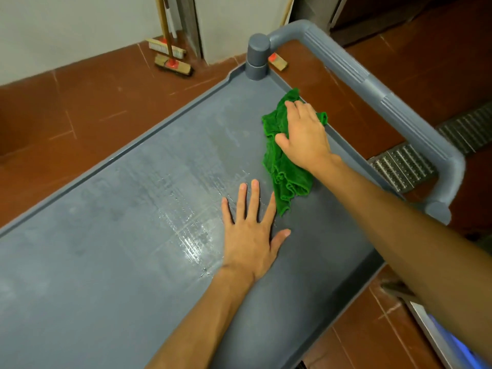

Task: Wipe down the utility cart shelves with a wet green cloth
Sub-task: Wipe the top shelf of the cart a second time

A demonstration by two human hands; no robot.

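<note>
- Crumpled green cloth (282, 158) bunched on the far right part of the shelf, close against the right rim, with its loose tail trailing nearward.
- Right hand (303, 131) on top of it, fingers bent over the bunch and thumb dug into the folds, gripping and pressing down.
- Left hand (250, 235) flat on the shelf just beside the cloth's tail, fingers straight and spread wide, holding nothing, apparently bracing.
- Grey plastic top shelf (106, 235), a shallow tray with a raised rim, holding only the cloth and both hands. Shiny wet streaks down the middle, duller patches at the left and near edge, probably not yet wiped.
- For a good pass: keep even palm pressure, pull long overlapping strokes, work into the rim channel and around the far corner post, and lift the bracing hand before wiping beneath it.
- Lower shelves out of view, condition impossible to tell.
- Grey ribbed tubular handle (372, 83) arching over the right end.
- Wooden broom heads (173, 59) on the brown tiled floor by the far wall, and a metal drain grate (404, 166) to the right.
</note>
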